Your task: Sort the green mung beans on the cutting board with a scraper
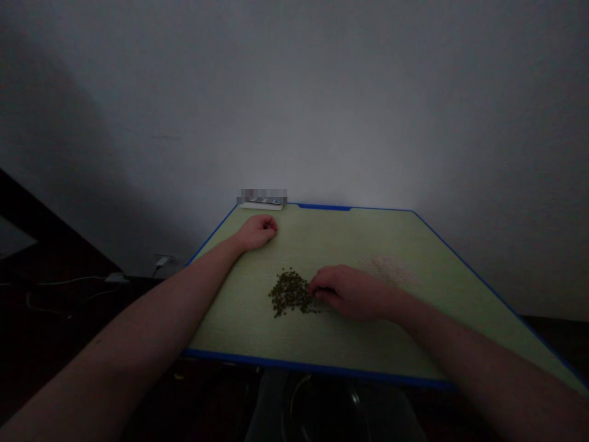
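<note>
A spread pile of small dark green-brown grains (289,292), like beans or seeds, lies on the pale green tabletop (248,328). My right hand (345,291) is at the pile's right edge, thumb and fingers pinched together; what is between the fingertips is too small and dark to make out. Beyond my right wrist, a thin scatter of pale pinkish-white grains (389,270) covers part of the table. My left hand (258,232) rests on the table at the far left, its fingers curled in, with nothing visible in them.
At the back left corner lies a flat white object (262,205), partly blurred. The table has a blue rim (322,368), and a grey wall (322,110) stands behind it. Below the front edge shows a round dark container (288,408). White cables (69,280) run at the left.
</note>
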A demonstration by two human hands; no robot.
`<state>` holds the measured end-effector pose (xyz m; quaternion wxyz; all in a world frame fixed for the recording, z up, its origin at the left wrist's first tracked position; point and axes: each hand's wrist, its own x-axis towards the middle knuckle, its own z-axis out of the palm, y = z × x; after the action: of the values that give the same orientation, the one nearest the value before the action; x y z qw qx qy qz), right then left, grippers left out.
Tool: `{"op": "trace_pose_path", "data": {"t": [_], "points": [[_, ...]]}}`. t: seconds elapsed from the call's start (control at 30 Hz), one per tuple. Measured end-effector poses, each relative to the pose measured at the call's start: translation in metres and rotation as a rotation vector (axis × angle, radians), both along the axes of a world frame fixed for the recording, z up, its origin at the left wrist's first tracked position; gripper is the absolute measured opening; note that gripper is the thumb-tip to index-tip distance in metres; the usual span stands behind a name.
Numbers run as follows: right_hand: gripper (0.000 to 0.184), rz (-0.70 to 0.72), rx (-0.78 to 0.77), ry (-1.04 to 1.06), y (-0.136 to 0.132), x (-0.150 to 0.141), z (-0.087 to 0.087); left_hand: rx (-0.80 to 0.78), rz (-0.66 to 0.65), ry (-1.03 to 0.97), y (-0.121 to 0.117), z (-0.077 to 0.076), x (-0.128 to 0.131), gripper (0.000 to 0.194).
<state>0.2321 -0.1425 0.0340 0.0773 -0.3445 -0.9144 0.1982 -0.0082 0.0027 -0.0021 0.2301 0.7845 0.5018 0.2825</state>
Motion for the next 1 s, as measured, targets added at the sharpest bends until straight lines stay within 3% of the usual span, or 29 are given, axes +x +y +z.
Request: {"op": "trace_pose_path", "data": {"t": [1.0], "points": [[0.021, -0.005, 0.004, -0.059, -0.0028, 0.0018, 0.0007, -0.008, -0.005, -0.001, 0.0002, 0.0, 0.0006, 0.011]]}}
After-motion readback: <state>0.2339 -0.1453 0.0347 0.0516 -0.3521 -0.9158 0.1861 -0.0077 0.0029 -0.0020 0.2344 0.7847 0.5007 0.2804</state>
